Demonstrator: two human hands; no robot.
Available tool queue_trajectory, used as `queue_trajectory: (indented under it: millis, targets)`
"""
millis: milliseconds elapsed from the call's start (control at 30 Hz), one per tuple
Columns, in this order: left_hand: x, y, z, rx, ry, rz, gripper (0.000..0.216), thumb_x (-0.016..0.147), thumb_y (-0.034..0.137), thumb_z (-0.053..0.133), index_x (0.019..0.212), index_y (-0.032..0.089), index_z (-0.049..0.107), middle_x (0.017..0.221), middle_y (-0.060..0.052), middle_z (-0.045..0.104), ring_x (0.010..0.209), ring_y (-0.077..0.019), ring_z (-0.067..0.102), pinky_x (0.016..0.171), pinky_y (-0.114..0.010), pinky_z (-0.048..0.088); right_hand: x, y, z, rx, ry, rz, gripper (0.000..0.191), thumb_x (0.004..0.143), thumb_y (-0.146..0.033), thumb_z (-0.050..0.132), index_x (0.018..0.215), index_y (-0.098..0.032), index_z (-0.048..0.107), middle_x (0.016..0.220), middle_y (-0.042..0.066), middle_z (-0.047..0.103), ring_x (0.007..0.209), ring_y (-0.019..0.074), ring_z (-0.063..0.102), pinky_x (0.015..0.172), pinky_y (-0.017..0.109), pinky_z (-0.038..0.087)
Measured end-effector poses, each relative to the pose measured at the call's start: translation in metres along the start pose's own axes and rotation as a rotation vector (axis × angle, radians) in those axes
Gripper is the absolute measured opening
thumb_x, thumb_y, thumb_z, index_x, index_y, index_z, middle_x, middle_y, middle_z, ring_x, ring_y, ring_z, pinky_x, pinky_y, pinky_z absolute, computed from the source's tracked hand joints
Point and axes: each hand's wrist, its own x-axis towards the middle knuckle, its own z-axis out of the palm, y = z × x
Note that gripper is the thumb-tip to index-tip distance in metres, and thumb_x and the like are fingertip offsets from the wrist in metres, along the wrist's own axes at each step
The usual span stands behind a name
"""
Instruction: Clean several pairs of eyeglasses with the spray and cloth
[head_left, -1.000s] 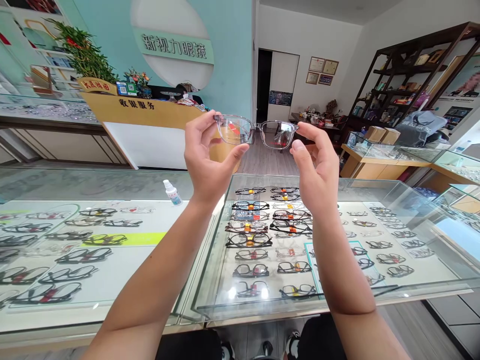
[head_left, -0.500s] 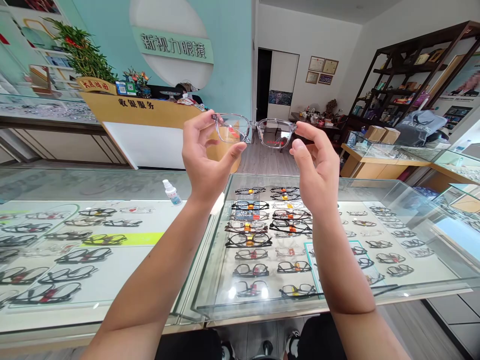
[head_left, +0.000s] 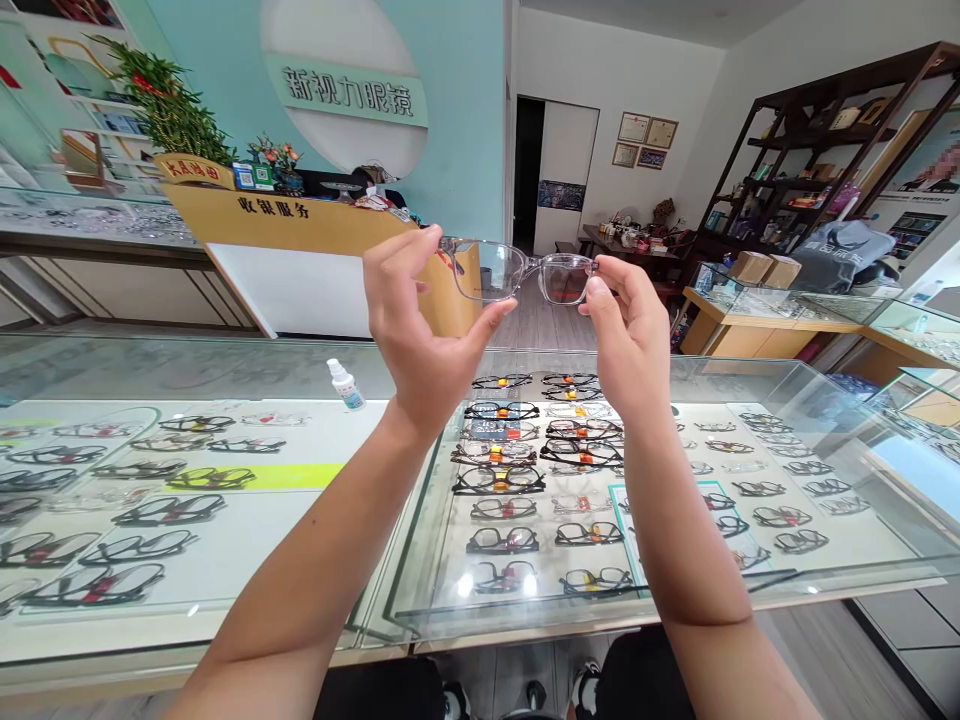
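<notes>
A pair of clear-framed eyeglasses (head_left: 531, 264) is held up in the air above the glass display case (head_left: 420, 560). My left hand (head_left: 420, 320) grips its left end near the hinge, fingers curled and thumb stretched beneath the left lens. On the other side, my right hand (head_left: 634, 325) pinches the right end between thumb and fingers. The lenses are see-through, with small red marking on the right one. Under the case's glass, several rows of spectacles (head_left: 501, 482) lie below my hands. A white spray bottle (head_left: 345, 384) stands on the glass to the left of my left forearm.
Beyond the case is a wood-and-white cashier counter (head_left: 300, 290) with a plant (head_left: 169, 110) on it; a person's head (head_left: 371, 180) shows partly behind. At right stand a dark shelf (head_left: 817, 150) and more display cases (head_left: 795, 310). My legs are under the case.
The eyeglasses have turned, their left lens now nearer and larger, the right one narrower. My left hand has shifted slightly right; my right hand has moved a little left.
</notes>
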Motion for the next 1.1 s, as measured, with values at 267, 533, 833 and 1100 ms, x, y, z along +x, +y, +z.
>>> queue_trajectory:
  millis: [267, 533, 833, 1100]
  targets:
    - [0.002, 0.006, 0.001, 0.013, 0.021, -0.036, 0.09, 0.081, 0.084, 0.089, 0.154, 0.04, 0.059, 0.151, -0.013, 0.065, 0.147, -0.0403, 0.059, 0.107, -0.059, 0.061, 0.0, 0.002, 0.001, -0.008, 0.015, -0.042, 0.051, 0.11, -0.071, 0.063, 0.141, -0.032, 0.072, 0.138, 0.011, 0.077, 0.116, 0.0275, 0.075, 0.099, 0.052, 0.067]
    - [0.006, 0.007, 0.002, 0.028, 0.024, -0.025, 0.091, 0.08, 0.087, 0.088, 0.151, 0.039, 0.06, 0.15, -0.013, 0.067, 0.146, -0.0396, 0.062, 0.106, -0.059, 0.062, 0.0, 0.002, 0.0, 0.002, 0.015, -0.05, 0.051, 0.11, -0.07, 0.063, 0.142, -0.032, 0.073, 0.137, 0.011, 0.078, 0.123, 0.0295, 0.074, 0.101, 0.052, 0.067]
    - [0.008, -0.003, 0.004, -0.103, -0.023, -0.171, 0.094, 0.082, 0.102, 0.071, 0.145, 0.033, 0.06, 0.146, -0.012, 0.071, 0.14, -0.0378, 0.069, 0.093, -0.062, 0.06, 0.0, -0.001, -0.001, 0.009, 0.024, -0.108, 0.047, 0.112, -0.066, 0.062, 0.143, -0.033, 0.074, 0.144, 0.011, 0.075, 0.132, 0.0318, 0.072, 0.099, 0.053, 0.069]
    - [0.007, -0.004, 0.003, -0.086, -0.062, -0.202, 0.072, 0.09, 0.085, 0.08, 0.145, 0.043, 0.061, 0.138, -0.01, 0.078, 0.127, -0.0359, 0.078, 0.091, -0.055, 0.064, 0.001, 0.001, -0.003, -0.016, 0.014, -0.134, 0.044, 0.113, -0.064, 0.06, 0.143, -0.035, 0.074, 0.136, 0.01, 0.075, 0.122, 0.0293, 0.073, 0.098, 0.052, 0.068]
